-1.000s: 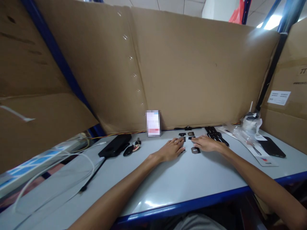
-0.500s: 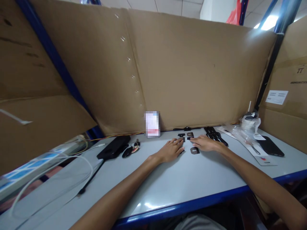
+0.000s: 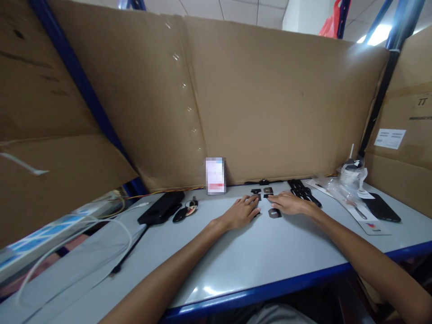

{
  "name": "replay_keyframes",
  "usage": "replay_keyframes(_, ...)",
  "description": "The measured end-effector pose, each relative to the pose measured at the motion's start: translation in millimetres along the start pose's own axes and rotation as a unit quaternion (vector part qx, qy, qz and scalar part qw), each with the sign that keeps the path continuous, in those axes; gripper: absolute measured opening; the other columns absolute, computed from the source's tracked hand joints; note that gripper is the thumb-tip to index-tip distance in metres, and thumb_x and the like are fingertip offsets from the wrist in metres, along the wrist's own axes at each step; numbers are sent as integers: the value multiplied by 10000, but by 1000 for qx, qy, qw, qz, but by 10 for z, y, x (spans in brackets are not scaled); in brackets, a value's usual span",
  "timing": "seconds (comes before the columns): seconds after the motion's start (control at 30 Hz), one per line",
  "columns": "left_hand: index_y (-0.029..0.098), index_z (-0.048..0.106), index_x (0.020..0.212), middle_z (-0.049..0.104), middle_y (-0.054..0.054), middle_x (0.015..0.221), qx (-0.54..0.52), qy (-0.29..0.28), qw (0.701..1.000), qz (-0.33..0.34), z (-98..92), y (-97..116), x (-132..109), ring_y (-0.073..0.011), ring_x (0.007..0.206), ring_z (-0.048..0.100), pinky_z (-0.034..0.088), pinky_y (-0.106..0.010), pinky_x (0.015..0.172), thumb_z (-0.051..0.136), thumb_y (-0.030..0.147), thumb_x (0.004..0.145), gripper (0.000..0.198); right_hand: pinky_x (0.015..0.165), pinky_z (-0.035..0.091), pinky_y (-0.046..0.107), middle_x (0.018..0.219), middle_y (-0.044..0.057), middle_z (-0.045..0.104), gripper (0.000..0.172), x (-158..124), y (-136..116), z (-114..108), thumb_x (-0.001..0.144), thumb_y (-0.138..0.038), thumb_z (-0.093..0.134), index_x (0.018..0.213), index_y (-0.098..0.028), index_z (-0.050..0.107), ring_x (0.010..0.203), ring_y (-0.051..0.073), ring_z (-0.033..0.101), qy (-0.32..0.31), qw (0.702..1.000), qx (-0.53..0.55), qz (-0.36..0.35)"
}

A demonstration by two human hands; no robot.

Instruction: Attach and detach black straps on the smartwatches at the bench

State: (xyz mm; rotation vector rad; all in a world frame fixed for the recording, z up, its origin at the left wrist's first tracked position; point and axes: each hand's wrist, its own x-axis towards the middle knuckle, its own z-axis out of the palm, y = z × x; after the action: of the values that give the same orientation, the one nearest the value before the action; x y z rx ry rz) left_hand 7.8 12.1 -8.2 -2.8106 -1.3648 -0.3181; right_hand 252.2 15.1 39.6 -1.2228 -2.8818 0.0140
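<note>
My left hand (image 3: 239,213) lies palm down on the grey table, fingers stretched and slightly apart. Its fingertips reach a small brownish flat piece (image 3: 259,197), and a bit of black (image 3: 258,213) shows beside the thumb, mostly covered. Opposite it, my right hand (image 3: 288,203) is also palm down with extended fingers, the tips at a small black piece (image 3: 267,196). Just in front of the right hand is a dark flat plate with a light slot (image 3: 274,213). Behind the fingers sit a black piece (image 3: 255,191) and another brownish plate (image 3: 268,190).
Black straps (image 3: 303,192) lie right of my right hand, then plastic packaging (image 3: 354,209) and a black phone (image 3: 383,207). A blurred upright card or screen (image 3: 216,176) leans on the cardboard wall (image 3: 256,99). Keys (image 3: 185,211), a black box (image 3: 162,208) and white cables (image 3: 128,234) are left.
Both hands keep nearly the same place and pose over the small pieces. The whole view has shifted very slightly.
</note>
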Motion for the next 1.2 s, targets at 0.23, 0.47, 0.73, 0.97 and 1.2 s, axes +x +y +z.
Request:
replay_keyframes(0.23, 181, 472, 1484, 424, -130, 1582, 0, -7, 1000, -5, -18, 9, -2, -340, 1379, 420, 349, -485, 1092, 188, 553, 1038, 647, 846, 428, 295, 1240, 100, 683, 258, 19, 31, 44, 1031, -288, 420, 1150, -209, 634, 1026, 253, 660, 11, 1000, -1, -4)
replay_keyframes(0.47, 177, 453, 1495, 404, -126, 1597, 0, -8, 1000, -3, 4, -17, 4, -338, 1393, 406, 346, -491, 1098, 197, 547, 1039, 641, 877, 435, 316, 1271, 106, 673, 264, 28, 54, 72, 1029, -291, 423, 1178, -209, 624, 1051, 265, 650, 11, 1000, 10, -2)
replay_keyframes(0.73, 173, 459, 1487, 399, -128, 1599, 6, -13, 1000, -2, -7, -9, 10, -337, 1394, 410, 355, -490, 1099, 227, 505, 1048, 598, 880, 442, 313, 1291, 109, 660, 268, 16, 41, 50, 1034, -298, 411, 1166, -202, 623, 1061, 265, 651, 4, 1000, 8, -6)
replay_keyframes(0.97, 135, 440, 1498, 380, -145, 1607, 5, -25, 1000, -2, -50, 13, 3, -342, 1407, 390, 346, -501, 1115, 228, 494, 1050, 611, 875, 446, 310, 1217, 120, 689, 283, -19, -3, -27, 1038, -294, 400, 1192, -185, 610, 1054, 269, 650, -12, 1000, 9, 1)
replay_keyframes(1.2, 160, 438, 1495, 393, -146, 1600, -6, -10, 1000, -4, -25, -15, 11, -323, 1413, 401, 345, -485, 1118, 273, 488, 1047, 580, 1018, 438, 364, 1444, 130, 578, 371, -17, 1, -18, 1028, -277, 402, 1330, -180, 595, 1229, 287, 597, -14, 999, 47, 4)
